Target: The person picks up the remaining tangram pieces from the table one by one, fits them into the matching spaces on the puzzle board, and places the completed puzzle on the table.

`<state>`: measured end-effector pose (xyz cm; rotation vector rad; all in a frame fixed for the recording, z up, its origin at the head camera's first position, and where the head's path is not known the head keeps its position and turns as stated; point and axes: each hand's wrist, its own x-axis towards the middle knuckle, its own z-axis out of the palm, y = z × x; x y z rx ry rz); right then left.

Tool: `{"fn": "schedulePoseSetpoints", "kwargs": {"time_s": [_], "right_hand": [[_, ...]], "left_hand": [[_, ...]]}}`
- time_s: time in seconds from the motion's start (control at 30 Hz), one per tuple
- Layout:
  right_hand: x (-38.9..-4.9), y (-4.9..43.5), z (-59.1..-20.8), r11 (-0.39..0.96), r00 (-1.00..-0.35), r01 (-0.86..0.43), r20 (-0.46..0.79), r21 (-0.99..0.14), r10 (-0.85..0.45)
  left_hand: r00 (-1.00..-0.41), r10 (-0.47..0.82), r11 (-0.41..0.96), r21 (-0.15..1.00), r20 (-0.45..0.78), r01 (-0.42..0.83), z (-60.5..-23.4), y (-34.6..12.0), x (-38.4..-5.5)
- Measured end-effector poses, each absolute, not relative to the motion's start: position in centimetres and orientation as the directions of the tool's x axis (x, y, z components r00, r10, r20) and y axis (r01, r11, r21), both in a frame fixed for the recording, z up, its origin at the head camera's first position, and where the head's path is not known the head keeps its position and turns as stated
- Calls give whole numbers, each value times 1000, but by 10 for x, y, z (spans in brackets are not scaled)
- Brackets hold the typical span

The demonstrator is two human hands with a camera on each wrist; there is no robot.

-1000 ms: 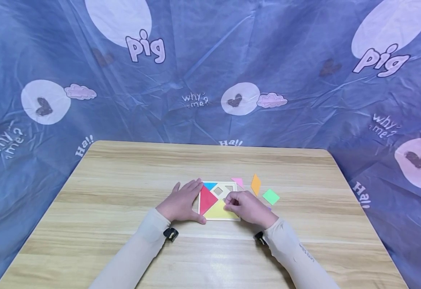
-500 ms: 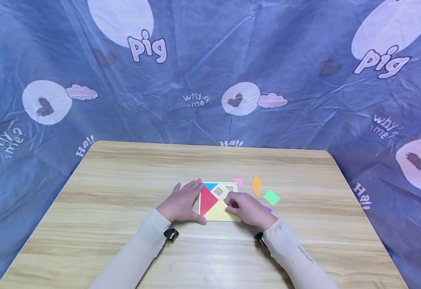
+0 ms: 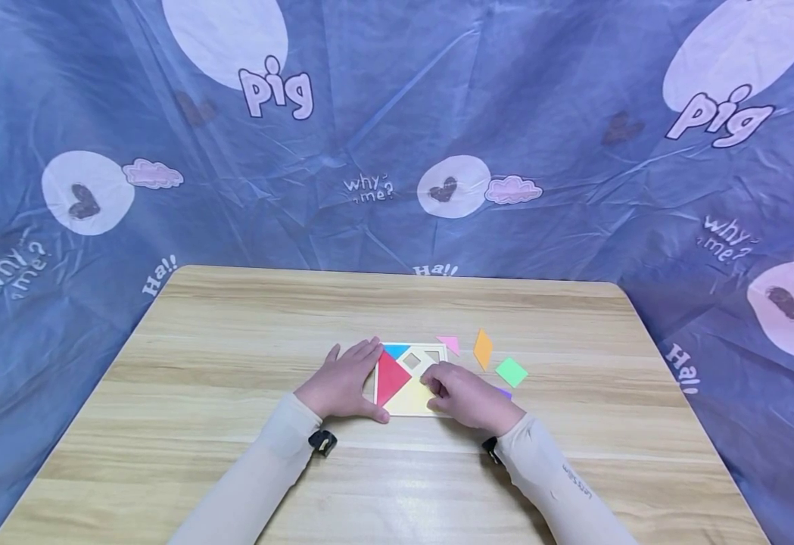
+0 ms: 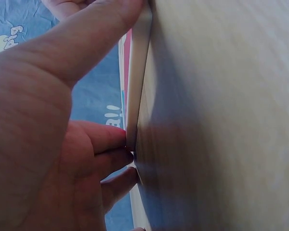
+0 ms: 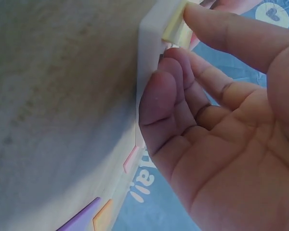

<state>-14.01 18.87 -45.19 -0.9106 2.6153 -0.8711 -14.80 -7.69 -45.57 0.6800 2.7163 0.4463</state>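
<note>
A shallow tangram board lies on the table, holding red, blue and yellow triangles. My left hand spans its left end, thumb at the near corner and fingertips at the far corner. My right hand is over the board's right end, thumb and curled fingers at the yellow triangle. In the right wrist view the thumb touches that yellow triangle, whose edge stands proud of the rim. Part of it is hidden under the right hand. The left wrist view shows the left thumb and fingers along the board's side.
Right of the board lie loose tangram pieces: a pink triangle, an orange parallelogram, a green square and a purple piece, partly covered by the right hand. Behind the wooden table hangs a blue printed cloth.
The right thumb has drawn toward the near side, widening its gap to the index finger. The yellow triangle's surface looks paler, its tilt changed. The left hand stays put.
</note>
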Motion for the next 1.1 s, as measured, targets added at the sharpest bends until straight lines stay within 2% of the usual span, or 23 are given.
{"fn": "schedulePoseSetpoints", "kwargs": {"time_s": [0.53,1.1], "right_hand": [[-139,189,-448,624,-766,-500,-30,-601,-642],[-137,188,-446,651,-765,-518,-40,-554,-643]], "left_hand": [[-812,521,833,364,-263,416,-452,-80,-146],[-816,522,826,388,-250,409,-451,-81,-146]]}}
